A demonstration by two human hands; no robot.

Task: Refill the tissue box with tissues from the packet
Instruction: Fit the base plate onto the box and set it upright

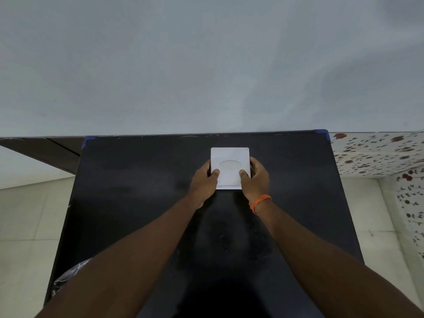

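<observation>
A white square tissue box with an oval opening in its top sits on the black table, near the far edge. My left hand grips the box's left side, thumb resting on the top. My right hand grips its right side the same way; an orange thread band circles that wrist. No tissue packet is in view.
A pale grey wall rises just behind the table's far edge. Blue tape marks the table's two far corners. Something wrapped in crinkled plastic lies at the table's near left edge. Floral tiles cover the right.
</observation>
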